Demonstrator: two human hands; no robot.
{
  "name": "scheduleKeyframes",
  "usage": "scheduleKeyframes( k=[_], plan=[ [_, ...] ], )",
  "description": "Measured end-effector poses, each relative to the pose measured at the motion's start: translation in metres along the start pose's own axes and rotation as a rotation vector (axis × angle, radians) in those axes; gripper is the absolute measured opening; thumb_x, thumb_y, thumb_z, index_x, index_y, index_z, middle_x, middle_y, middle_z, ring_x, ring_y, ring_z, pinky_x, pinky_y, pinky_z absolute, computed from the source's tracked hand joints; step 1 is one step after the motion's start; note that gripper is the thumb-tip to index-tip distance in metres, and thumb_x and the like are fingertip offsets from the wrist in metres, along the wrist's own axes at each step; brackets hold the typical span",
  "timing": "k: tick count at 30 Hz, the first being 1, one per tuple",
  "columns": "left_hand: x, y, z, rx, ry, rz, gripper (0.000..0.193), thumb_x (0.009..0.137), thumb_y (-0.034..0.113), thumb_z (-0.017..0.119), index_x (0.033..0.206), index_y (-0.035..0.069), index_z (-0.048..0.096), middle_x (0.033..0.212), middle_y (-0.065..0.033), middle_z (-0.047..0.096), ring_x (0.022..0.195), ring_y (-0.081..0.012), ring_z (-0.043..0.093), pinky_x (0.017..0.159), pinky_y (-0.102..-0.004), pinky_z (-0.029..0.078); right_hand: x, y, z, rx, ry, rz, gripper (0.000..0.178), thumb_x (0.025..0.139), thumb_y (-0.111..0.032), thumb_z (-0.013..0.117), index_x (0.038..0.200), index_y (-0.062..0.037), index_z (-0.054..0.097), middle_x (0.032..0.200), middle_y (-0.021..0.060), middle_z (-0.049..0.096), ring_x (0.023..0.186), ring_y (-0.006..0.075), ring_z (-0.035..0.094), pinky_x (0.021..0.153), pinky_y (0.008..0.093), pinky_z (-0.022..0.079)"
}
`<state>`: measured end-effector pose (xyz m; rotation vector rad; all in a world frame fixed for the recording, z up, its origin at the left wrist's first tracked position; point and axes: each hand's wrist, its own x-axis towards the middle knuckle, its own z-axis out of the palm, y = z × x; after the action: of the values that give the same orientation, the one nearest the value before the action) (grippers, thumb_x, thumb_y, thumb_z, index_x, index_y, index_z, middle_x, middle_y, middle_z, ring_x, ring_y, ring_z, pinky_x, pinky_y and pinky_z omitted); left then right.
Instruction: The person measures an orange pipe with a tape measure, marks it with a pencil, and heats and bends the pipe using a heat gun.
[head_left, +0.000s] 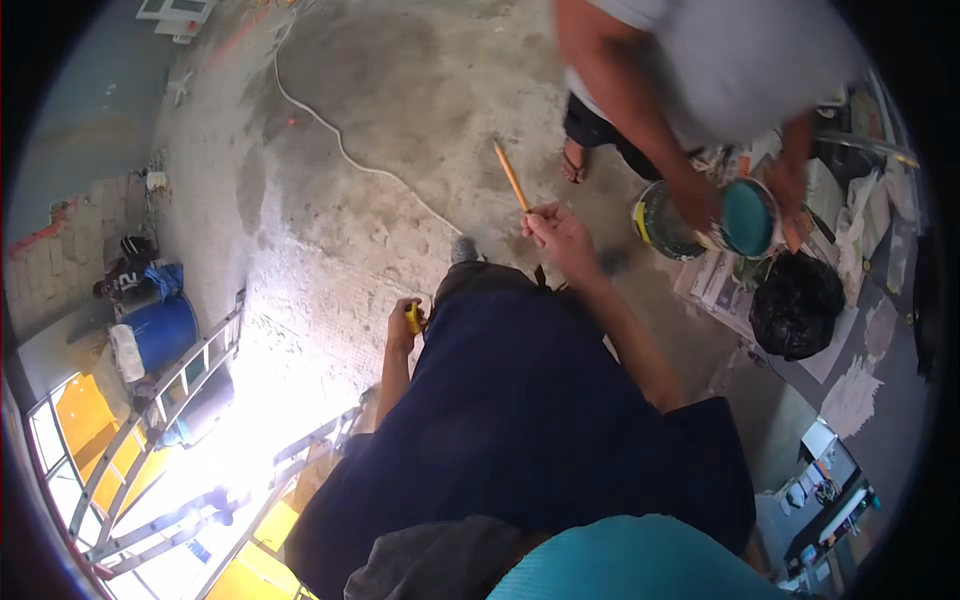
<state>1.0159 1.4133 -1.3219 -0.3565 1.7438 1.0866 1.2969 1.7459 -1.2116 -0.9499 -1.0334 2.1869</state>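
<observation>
Along the left edge of the grey, rough concrete floor (400, 75) stands a blue, barrel-shaped drum (168, 330), with a long grey metal ladder (205, 372) beside it, its rails bent by the lens. A thin, pale, flexible cable (345, 150) winds from the floor's far edge to near a grey shoe tip (463, 249). Left of the dark blue clothing over the person's body, the left hand (403, 322) is closed around a small, compact yellow object (413, 318), partly covered by the fingers; its kind cannot be told. Further right, the right hand (560, 238) pinches the near end of a slender, orange-yellow pencil (512, 177) between thumb and fingers, with little gap; the pencil is raised above the floor, its dark tip pointing away toward the far edge. Toward the floor's right edge, a co-worker in a light grey shirt (745, 60) bends over, hands at a dark round bucket with a yellow patch (662, 222) and a teal, pale-rimmed round container (748, 218). Nearer, a crumpled black plastic bag (797, 305) sits beside them.
</observation>
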Motion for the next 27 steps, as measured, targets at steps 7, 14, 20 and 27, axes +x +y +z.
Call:
scheduleKeyframes(
  k=[7, 14, 20, 27],
  plan=[
    [0.066, 0.181, -0.068, -0.061, -0.315, 0.267, 0.032, 0.098, 0.029, 0.055, 0.105, 0.001, 0.067, 0.081, -0.0104, 0.066, 0.071, -0.0205, 0.065, 0.071, -0.033, 0.055, 0.082, 0.032, 0.171, 0.127, -0.036, 0.076, 0.019, 0.104, -0.014, 0.062, 0.116, -0.0003, 0.058, 0.099, 0.0062, 0.067, 0.082, 0.0089, 0.056, 0.075, 0.0241, 0.046],
    [0.063, 0.382, -0.037, -0.066, -0.506, 0.344, 0.033, 0.098, 0.027, 0.056, 0.108, -0.003, 0.065, 0.087, -0.0119, 0.067, 0.077, -0.0214, 0.065, 0.076, -0.0351, 0.053, 0.179, 0.021, 0.27, 0.208, -0.13, 0.054, 0.021, 0.105, -0.014, 0.059, 0.121, -0.0004, 0.057, 0.106, 0.0086, 0.066, 0.091, 0.0135, 0.059, 0.08, 0.0279, 0.047],
    [0.081, 0.509, -0.004, -0.084, -0.646, 0.465, 0.041, 0.1, 0.028, 0.054, 0.124, -0.005, 0.059, 0.094, -0.0108, 0.067, 0.089, -0.0211, 0.063, 0.087, -0.0346, 0.05, 0.308, 0.003, 0.313, 0.295, -0.243, 0.103, 0.019, 0.105, -0.012, 0.057, 0.121, -0.0002, 0.057, 0.105, 0.0099, 0.066, 0.09, 0.0147, 0.059, 0.081, 0.0275, 0.047],
    [0.154, 0.649, 0.028, 0.192, -0.376, 0.595, 0.031, 0.102, 0.033, 0.067, 0.104, 0.003, 0.074, 0.089, 0.0016, 0.068, 0.082, -0.0064, 0.057, 0.075, -0.0233, 0.045, 0.462, -0.062, 0.352, -0.057, -0.367, 0.297, 0.018, 0.103, -0.013, 0.06, 0.115, 0.0001, 0.061, 0.095, 0.0053, 0.066, 0.082, 0.0106, 0.058, 0.074, 0.0247, 0.047]
  ],
)
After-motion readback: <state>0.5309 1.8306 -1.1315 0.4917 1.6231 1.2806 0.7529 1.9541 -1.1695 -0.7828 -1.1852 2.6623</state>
